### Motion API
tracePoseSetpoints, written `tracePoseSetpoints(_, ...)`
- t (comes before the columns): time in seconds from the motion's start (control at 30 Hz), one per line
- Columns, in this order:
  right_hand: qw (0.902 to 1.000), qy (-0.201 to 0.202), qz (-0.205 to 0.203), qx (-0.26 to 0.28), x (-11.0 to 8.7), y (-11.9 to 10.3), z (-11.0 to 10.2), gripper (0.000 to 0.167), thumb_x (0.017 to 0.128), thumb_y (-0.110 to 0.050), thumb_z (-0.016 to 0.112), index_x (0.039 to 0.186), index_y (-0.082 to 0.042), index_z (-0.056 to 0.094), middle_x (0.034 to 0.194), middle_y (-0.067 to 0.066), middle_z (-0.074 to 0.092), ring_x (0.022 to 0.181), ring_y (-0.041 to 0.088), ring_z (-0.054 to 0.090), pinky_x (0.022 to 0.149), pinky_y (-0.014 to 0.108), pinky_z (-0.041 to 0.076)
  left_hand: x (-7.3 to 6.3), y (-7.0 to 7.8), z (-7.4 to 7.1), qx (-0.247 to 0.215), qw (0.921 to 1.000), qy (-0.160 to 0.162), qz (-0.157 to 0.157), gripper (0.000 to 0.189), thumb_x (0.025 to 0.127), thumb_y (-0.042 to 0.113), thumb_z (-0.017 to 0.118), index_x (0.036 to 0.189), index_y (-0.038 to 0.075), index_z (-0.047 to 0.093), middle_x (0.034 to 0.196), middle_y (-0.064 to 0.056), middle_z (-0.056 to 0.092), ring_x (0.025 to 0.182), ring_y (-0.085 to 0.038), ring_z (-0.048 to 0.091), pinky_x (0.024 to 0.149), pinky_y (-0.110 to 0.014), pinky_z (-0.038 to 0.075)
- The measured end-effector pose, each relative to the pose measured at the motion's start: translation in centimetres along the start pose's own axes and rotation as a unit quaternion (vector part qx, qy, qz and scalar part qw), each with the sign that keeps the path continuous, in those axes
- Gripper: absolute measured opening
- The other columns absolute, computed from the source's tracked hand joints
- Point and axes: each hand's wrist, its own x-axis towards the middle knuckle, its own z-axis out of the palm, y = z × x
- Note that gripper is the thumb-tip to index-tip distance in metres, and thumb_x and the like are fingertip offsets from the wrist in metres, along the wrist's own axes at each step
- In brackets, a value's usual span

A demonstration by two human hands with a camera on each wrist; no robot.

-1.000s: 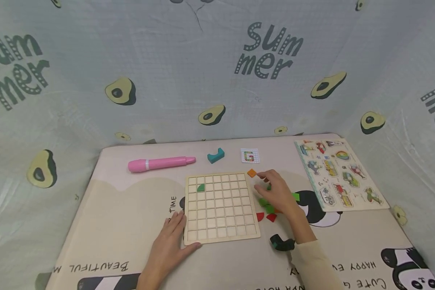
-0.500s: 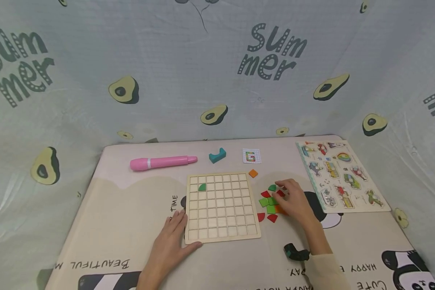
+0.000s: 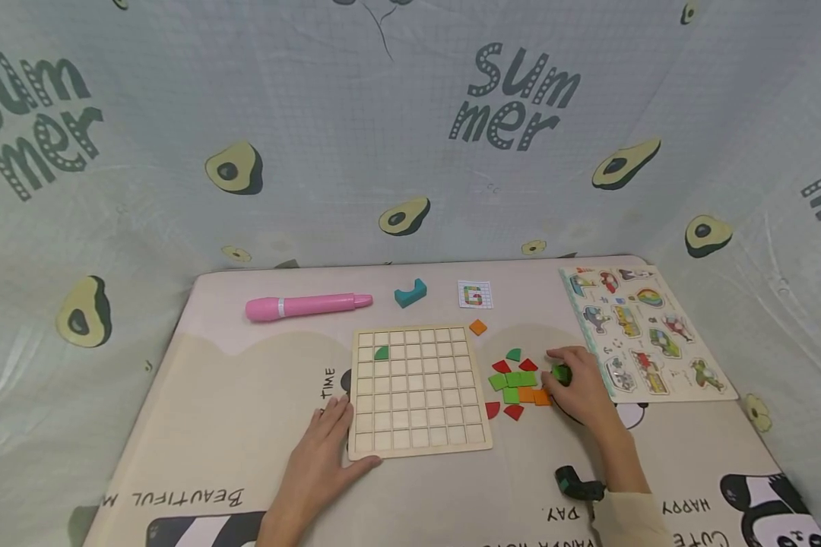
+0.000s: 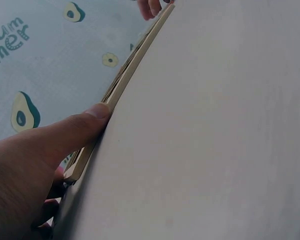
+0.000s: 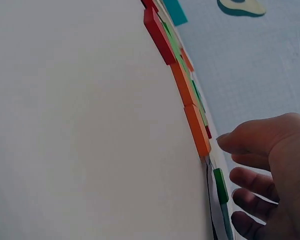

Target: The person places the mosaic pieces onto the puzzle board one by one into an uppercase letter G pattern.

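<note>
A square wooden grid board [image 3: 420,391] lies flat, with one green quarter-round tile [image 3: 381,353] in a cell near its upper left. My left hand [image 3: 318,460] rests at the board's near left corner, fingers straight along the left side and thumb [image 4: 98,111] against the near edge. To the right of the board my right hand [image 3: 584,387] hovers with thumb and forefinger spread about a green tile [image 3: 561,373]. In the right wrist view its fingers stand just beside that green tile [image 5: 220,185]. Beside it lie orange tiles [image 3: 541,397], light green tiles [image 3: 511,395] and red tiles [image 3: 514,412].
An orange tile [image 3: 478,327] lies off the board's far right corner, below a small pattern card [image 3: 475,295]. Behind the board are a teal arch block [image 3: 410,293] and a pink pen-like stick [image 3: 308,307]. A picture puzzle board [image 3: 646,334] lies at the right.
My right hand has drawn back from beside the lone orange tile, moving right and nearer over the loose tiles to the green one. My left hand stays at the board's corner.
</note>
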Motion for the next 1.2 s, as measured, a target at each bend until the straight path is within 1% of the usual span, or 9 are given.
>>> tracePoseSetpoints(0.13,1.0,0.002,0.007,-0.004,-0.2,0.2,-0.4,0.04,0.092,-0.017,0.066,0.127,0.001,0.062,0.128,0.022,0.053,0.121,0.039,0.045,0.107,0.059,0.042,0.0,0.0,0.0,0.0,1.0,-0.001,-0.002,0.093,0.072,0.058,0.081,0.138,-0.003,0.057,0.15,-0.017,0.053,0.143,-0.033,0.046,0.123,-0.044,0.034)
tracePoseSetpoints(0.33,0.9997,-0.003,0.006,-0.022,-0.4,0.6,-0.7,0.038,0.093,-0.017,0.066,0.125,0.002,0.064,0.124,0.022,0.053,0.114,0.038,0.05,0.102,0.06,0.047,0.0,0.0,0.0,0.001,1.0,0.001,-0.001,0.094,0.072,0.058,0.081,0.138,-0.004,0.057,0.149,-0.017,0.053,0.142,-0.033,0.047,0.123,-0.044,0.034)
tracePoseSetpoints(0.47,0.9994,-0.011,0.016,-0.028,-0.4,0.9,-0.7,0.038,0.094,-0.019,0.067,0.126,0.001,0.064,0.121,0.021,0.053,0.111,0.037,0.051,0.1,0.059,0.05,0.0,0.0,0.0,0.001,1.0,-0.001,-0.002,0.094,0.072,0.058,0.081,0.138,-0.004,0.057,0.149,-0.017,0.052,0.143,-0.033,0.047,0.124,-0.044,0.034)
tracePoseSetpoints(0.7,0.9993,-0.018,0.031,-0.014,-0.5,1.2,-0.8,0.033,0.096,-0.018,0.068,0.123,0.0,0.065,0.12,0.02,0.053,0.108,0.035,0.052,0.099,0.057,0.051,0.0,0.0,0.0,0.001,1.0,-0.004,-0.004,0.094,0.073,0.058,0.081,0.139,-0.003,0.056,0.15,-0.017,0.052,0.143,-0.033,0.046,0.124,-0.044,0.033)
tracePoseSetpoints(0.8,0.9994,-0.016,0.028,-0.011,-0.5,1.1,-0.8,0.031,0.095,-0.016,0.069,0.122,-0.001,0.065,0.118,0.019,0.055,0.103,0.031,0.052,0.093,0.049,0.053,-0.1,0.0,0.1,0.001,1.0,-0.004,-0.003,0.094,0.073,0.059,0.08,0.139,-0.003,0.056,0.15,-0.017,0.052,0.143,-0.033,0.046,0.124,-0.044,0.033)
tracePoseSetpoints(0.9,0.9996,-0.01,0.024,-0.013,-0.6,1.1,-0.9,0.03,0.094,-0.016,0.069,0.12,-0.002,0.065,0.112,0.016,0.058,0.097,0.026,0.052,0.083,0.033,0.052,-0.1,-0.1,0.1,0.001,1.0,-0.004,-0.002,0.093,0.073,0.059,0.08,0.139,-0.003,0.056,0.15,-0.017,0.052,0.143,-0.032,0.046,0.124,-0.044,0.033)
tracePoseSetpoints(1.0,0.9997,-0.006,0.021,-0.014,-0.6,1.1,-1.0,0.028,0.094,-0.015,0.07,0.119,-0.004,0.066,0.107,0.013,0.059,0.091,0.022,0.052,0.073,0.019,0.047,-0.1,-0.1,0.1,0.001,1.0,-0.004,-0.002,0.094,0.073,0.058,0.08,0.139,-0.003,0.056,0.15,-0.016,0.052,0.143,-0.032,0.046,0.124,-0.044,0.033)
tracePoseSetpoints(1.07,0.9997,-0.005,0.019,-0.012,-0.6,1.1,-1.1,0.027,0.094,-0.014,0.07,0.119,-0.004,0.066,0.104,0.012,0.059,0.089,0.021,0.052,0.069,0.014,0.045,-0.1,-0.1,0.1,0.0,1.0,-0.004,-0.002,0.094,0.073,0.058,0.081,0.139,-0.003,0.056,0.15,-0.016,0.052,0.143,-0.032,0.046,0.124,-0.044,0.032)
tracePoseSetpoints(1.2,0.9997,-0.003,0.018,-0.015,-0.5,1.3,-1.3,0.026,0.094,-0.012,0.068,0.119,-0.003,0.067,0.102,0.012,0.06,0.088,0.022,0.053,0.067,0.013,0.045,-0.1,-0.1,0.1,0.0,1.0,-0.007,-0.003,0.095,0.072,0.059,0.081,0.14,-0.003,0.055,0.151,-0.017,0.051,0.143,-0.033,0.045,0.125,-0.044,0.032)
